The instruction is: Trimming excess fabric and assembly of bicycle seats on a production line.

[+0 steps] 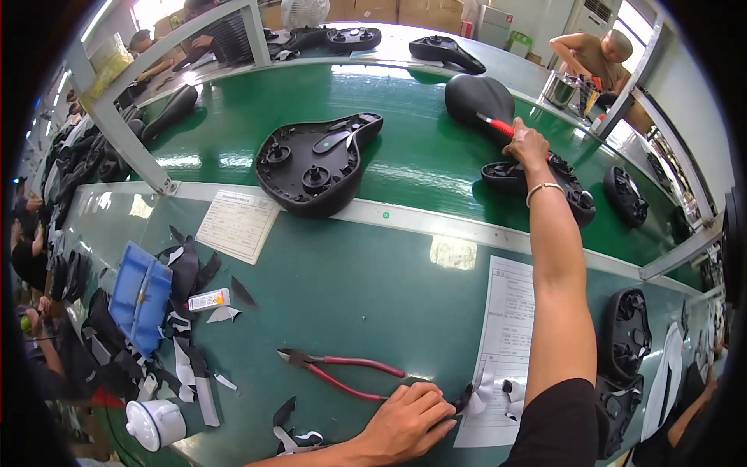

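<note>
Green conveyor belt [420, 148] spans the top half, curving left to right; green workbench [342, 288] sits below it, split off by a pale rail.

Saddles, largest first: upturned black saddle [315, 163] at belt centre, underside up, with round bosses and rails visible, nose pointing up-right. A second saddle, padded side up [476, 97], lies further back and right. Third one, the upturned saddle under the right hand [537, 180], lies at the near belt edge, long axis running left-right and dipping slightly to the right.

Right hand [525, 144] is stretched far out over the belt, arm fully extended from the lower edge. Fingers are closed around a red-handled tool [498, 124], whose handle slants up-left toward the padded saddle. The working tip is hidden, so I can't tell the tool type. The hand sits directly above the left end of that third saddle, touching it or just off it; can't tell which. The right hand is clearly the nearer hand to it; the left is well apart, back at the bench.

Left hand [408, 420] lies flat on the bench near the bottom edge, fingers curled down and pressing on black and white scraps [475, 397] at the corner of a paper sheet [506, 342]. It isn't gripping anything that I can see.

Red-handled pliers [342, 370] lie on the bench just beyond the left hand, jaws pointing left, handles nearly touching the fingers.

Smaller stuff: blue tray [140, 296], offcuts [191, 268], small white tube [208, 300], white lidded pot [156, 424], all at bench left.
</note>
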### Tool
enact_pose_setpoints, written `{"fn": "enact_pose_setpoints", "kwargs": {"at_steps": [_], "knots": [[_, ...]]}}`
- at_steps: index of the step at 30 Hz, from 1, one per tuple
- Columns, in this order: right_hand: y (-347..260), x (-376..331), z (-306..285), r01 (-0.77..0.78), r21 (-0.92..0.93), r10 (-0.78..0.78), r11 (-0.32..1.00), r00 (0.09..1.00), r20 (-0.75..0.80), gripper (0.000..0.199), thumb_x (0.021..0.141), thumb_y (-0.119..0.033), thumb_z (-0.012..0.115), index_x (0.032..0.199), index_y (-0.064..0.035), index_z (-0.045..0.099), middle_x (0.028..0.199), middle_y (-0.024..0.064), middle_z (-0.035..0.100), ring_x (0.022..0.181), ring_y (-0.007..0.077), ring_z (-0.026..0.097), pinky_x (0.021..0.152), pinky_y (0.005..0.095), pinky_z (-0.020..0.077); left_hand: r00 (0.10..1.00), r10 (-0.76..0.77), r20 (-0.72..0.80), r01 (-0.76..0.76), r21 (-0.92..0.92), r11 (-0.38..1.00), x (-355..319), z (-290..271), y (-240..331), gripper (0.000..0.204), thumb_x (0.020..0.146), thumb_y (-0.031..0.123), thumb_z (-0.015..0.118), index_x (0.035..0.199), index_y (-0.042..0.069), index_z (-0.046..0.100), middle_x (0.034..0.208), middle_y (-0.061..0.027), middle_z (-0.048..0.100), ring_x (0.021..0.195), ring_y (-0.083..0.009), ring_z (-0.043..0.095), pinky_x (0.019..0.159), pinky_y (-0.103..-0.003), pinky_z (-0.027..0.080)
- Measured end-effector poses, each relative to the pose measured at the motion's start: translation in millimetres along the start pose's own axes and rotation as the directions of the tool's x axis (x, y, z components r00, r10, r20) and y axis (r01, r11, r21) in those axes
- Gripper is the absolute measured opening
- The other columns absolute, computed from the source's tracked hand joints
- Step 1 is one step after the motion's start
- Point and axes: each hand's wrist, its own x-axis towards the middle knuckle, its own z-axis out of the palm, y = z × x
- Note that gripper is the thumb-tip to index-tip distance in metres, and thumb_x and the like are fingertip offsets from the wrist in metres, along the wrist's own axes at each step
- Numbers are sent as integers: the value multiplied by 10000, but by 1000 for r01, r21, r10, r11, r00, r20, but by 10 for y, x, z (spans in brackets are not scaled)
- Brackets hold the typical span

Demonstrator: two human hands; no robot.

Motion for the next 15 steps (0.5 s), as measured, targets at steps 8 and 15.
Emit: {"fn": "enact_pose_setpoints", "kwargs": {"at_steps": [8,15], "knots": [[273,-886,-572,43,234,-73,971,990,121,497,647,-397,741,1006,-97,573,959,176,647,917,319,627,750,387,493,992,89,-86,-94,-50,994,-85,101,-121,121,798,145,674,873,72,613,860,-76,590,971,-257,560,796,-371,433],[797,-2930,-1698,56,761,-228,647,966,123,384,656,-312,754,829,-39,547,737,30,487,697,132,447,637,277,377,916,-63,-397,-62,-294,954,-118,70,19,406,729,115,742,1081,55,549,1082,-144,567,1059,-300,531,913,-412,413]]}}
